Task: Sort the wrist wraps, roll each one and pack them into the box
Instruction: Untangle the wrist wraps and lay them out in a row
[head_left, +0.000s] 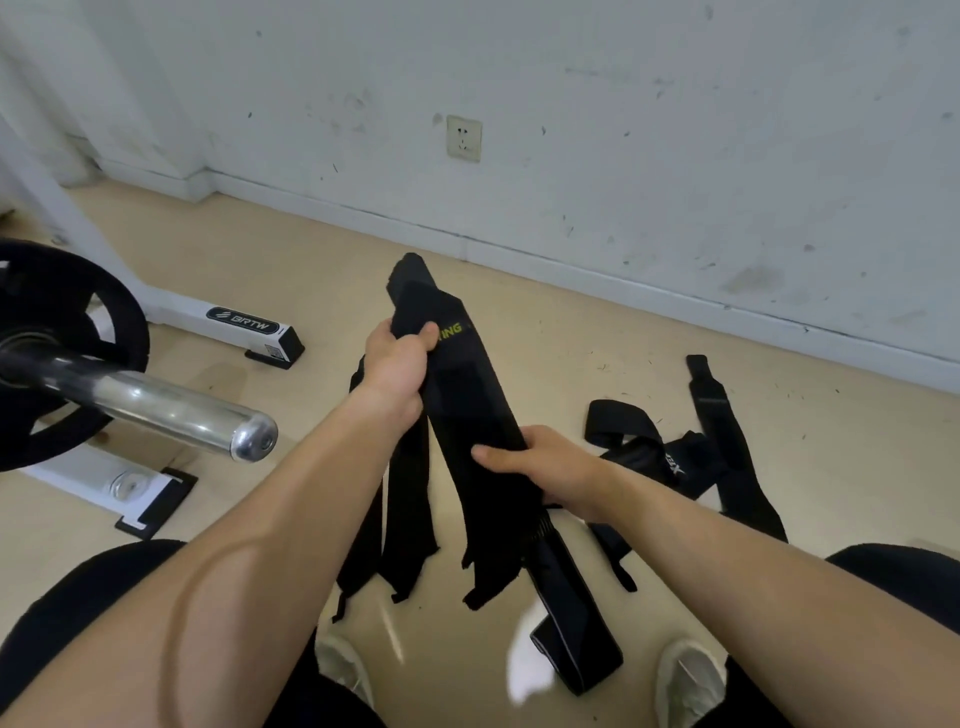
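A bunch of black wrist wraps (467, 395), one with yellow lettering, hangs above the floor in front of me. My left hand (397, 364) grips the bunch near its top, and several ends dangle down below that hand. My right hand (540, 462) holds the same bunch lower down, fingers closed around the right-hand strips. More black wraps (691, 457) lie tangled on the floor to the right, one stretching toward the wall. No box is in view.
A barbell (171, 410) with a black weight plate (62, 332) juts in from the left on a white rack base (228, 322). A white wall with a socket (464, 138) stands ahead. My knees and pale shoes (685, 680) are at the bottom, on a beige floor.
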